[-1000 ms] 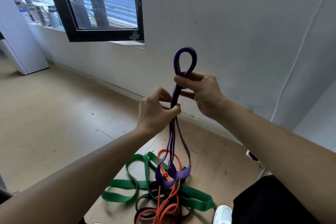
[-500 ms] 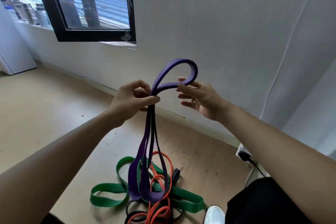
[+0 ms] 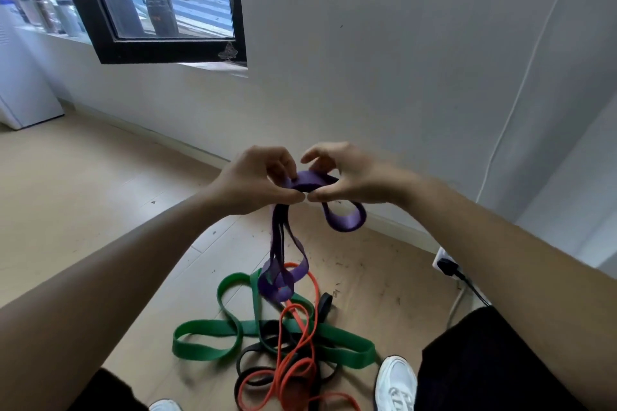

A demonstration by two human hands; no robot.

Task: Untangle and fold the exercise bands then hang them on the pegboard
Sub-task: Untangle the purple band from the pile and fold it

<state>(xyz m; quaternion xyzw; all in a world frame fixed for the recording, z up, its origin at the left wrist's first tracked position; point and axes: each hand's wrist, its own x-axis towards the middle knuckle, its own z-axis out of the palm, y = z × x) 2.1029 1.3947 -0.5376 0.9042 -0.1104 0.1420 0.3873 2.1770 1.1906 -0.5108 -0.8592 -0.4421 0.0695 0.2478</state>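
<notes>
Above the floor tangle of green, black and orange bands (image 3: 287,340): flat purple rubber band (image 3: 312,181), half-folded, pinched by left hand (image 3: 257,182) and right hand (image 3: 347,173). Unhung; pegboard unseen.

A plain white wall (image 3: 384,43) is met by a light wooden floor (image 3: 83,183), with a pale skirting board (image 3: 187,140) run along the join. A black-framed window (image 3: 160,10) is set at the upper left, through which daylight and blue roofing are seen. A white appliance (image 3: 20,77) is stood at the far left, and a black plug (image 3: 449,265) is seated in a socket low on the right
</notes>
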